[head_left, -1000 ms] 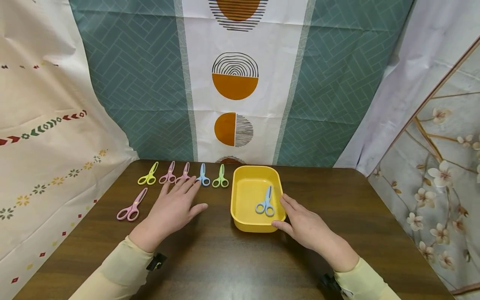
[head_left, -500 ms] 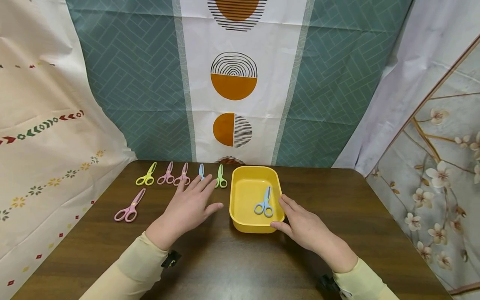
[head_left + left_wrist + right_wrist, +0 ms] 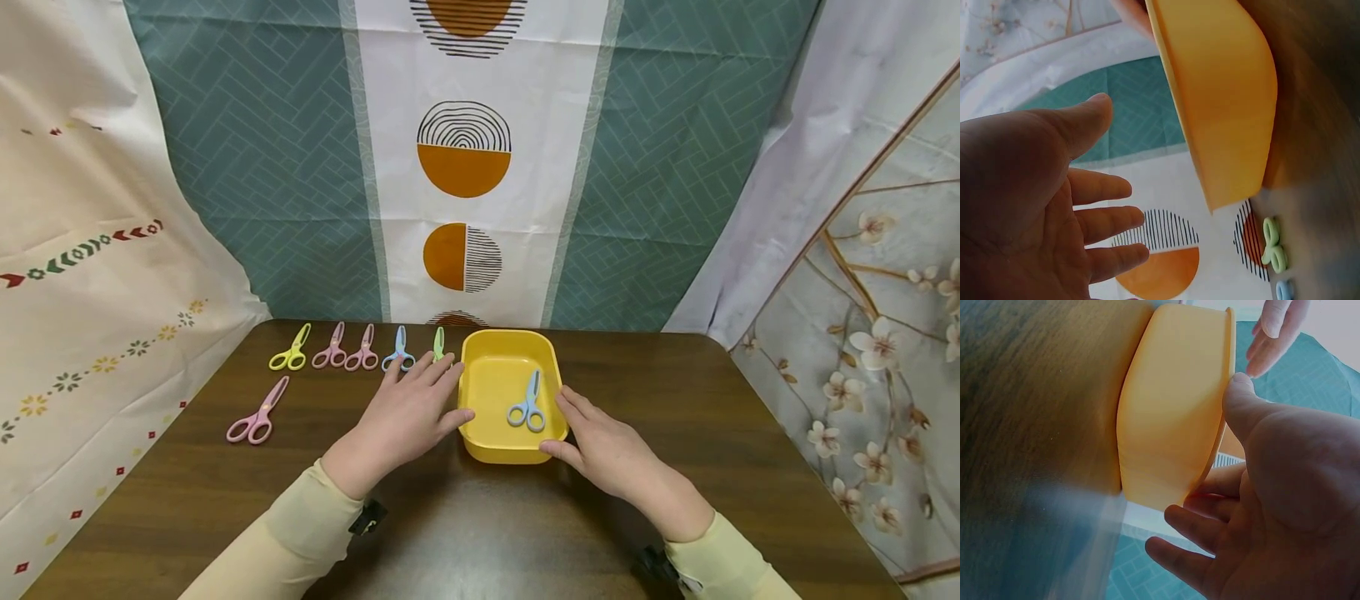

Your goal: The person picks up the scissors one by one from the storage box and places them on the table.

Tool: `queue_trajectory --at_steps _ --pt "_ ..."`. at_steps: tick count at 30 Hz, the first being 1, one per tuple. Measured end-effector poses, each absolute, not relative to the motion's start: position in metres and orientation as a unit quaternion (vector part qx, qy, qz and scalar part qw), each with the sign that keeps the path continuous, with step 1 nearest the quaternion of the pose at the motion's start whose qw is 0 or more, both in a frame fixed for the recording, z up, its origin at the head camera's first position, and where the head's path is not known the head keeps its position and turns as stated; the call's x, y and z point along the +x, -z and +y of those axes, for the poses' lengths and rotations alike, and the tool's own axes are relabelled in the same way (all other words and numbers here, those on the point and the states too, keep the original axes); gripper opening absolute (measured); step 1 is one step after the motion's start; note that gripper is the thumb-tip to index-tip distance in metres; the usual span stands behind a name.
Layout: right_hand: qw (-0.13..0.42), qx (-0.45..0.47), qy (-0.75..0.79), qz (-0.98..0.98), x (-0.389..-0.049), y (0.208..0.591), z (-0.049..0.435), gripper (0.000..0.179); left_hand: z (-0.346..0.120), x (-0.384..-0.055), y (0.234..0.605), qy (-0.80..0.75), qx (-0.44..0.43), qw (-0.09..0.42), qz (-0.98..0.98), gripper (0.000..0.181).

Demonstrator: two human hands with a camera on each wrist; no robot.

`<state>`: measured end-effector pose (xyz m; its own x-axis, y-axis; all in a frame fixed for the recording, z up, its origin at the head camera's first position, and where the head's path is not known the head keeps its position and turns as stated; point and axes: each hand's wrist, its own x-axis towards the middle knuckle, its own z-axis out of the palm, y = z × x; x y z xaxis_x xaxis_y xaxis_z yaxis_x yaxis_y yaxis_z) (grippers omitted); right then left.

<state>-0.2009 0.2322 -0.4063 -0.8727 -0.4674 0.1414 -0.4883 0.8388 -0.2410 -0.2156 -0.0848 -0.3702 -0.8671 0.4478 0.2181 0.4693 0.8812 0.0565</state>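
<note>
A yellow plastic box (image 3: 513, 455) stands on the table, with one pair of blue scissors (image 3: 533, 388) lying inside. At its right near corner my right hand (image 3: 611, 446) rests its thumb and fingers on the rim, fingers fairly straight. Spread and holding nothing, my left hand (image 3: 408, 412) hovers just left of the box. Its fingertips partly hide the green scissors (image 3: 439, 337) and overlap the handles of other blue scissors (image 3: 401, 337). In the left wrist view the palm (image 3: 1016, 206) is bare, apart from the box's wall (image 3: 1229, 106).
Farther left in the back row lie two pink scissors (image 3: 336, 337) and yellow-green scissors (image 3: 301, 337). Another pink pair (image 3: 274, 396) lies nearer on the left. Behind the brown table (image 3: 465, 533) hangs a patterned cloth (image 3: 300, 167); more cloth flanks both sides.
My left hand has moved right, from over the pink scissors past the blue ones to beside the box. The right hand stays on the rim. The scissors lie as before.
</note>
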Motion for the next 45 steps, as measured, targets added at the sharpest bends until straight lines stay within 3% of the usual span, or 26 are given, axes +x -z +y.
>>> queue_trajectory --at_steps 45 --pt "0.045 0.254 -0.132 -0.957 -0.202 0.408 0.233 0.082 -0.015 -0.245 0.396 0.047 -0.305 0.055 -0.950 0.061"
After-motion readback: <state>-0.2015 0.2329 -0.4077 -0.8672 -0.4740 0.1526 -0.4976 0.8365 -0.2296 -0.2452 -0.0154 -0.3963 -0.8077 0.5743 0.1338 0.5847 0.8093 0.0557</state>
